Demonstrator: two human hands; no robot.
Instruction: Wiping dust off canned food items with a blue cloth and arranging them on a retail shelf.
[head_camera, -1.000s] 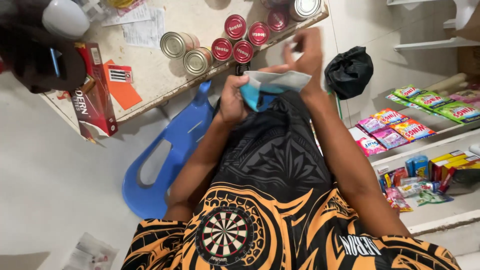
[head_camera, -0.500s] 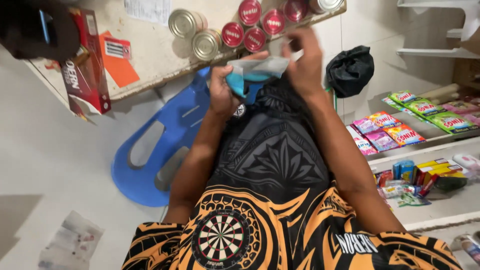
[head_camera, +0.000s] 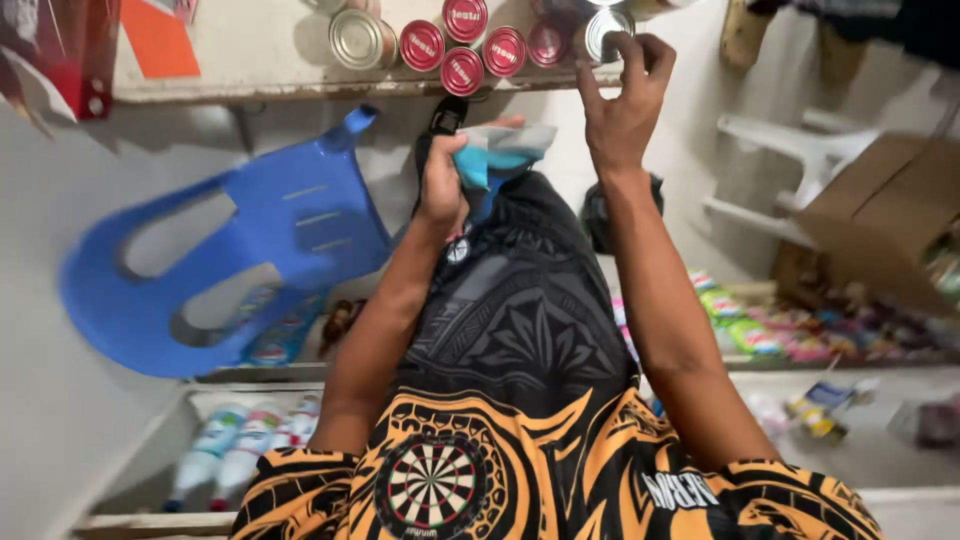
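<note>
- The left hand (head_camera: 443, 185) is gripping a blue-grey cloth (head_camera: 500, 155), fingers pressed around it, below the desk (head_camera: 250, 60) edge.
- The right hand (head_camera: 620, 100) is pinching a silver can (head_camera: 605, 30) standing on the desk beside red-lidded cans (head_camera: 462, 70).

Left hand (head_camera: 443, 185) clutches blue cloth (head_camera: 497, 158); right hand (head_camera: 622, 108) fingers silver tin (head_camera: 608, 32).

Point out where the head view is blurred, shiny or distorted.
Head view: the blue plastic chair and the brown cardboard box at the edges are smeared by motion blur; the silver tin can by the right hand glares bright; the left hand holding the blue-grey cloth is fairly sharp; wide-angle lens bends the shelf edge.
</note>
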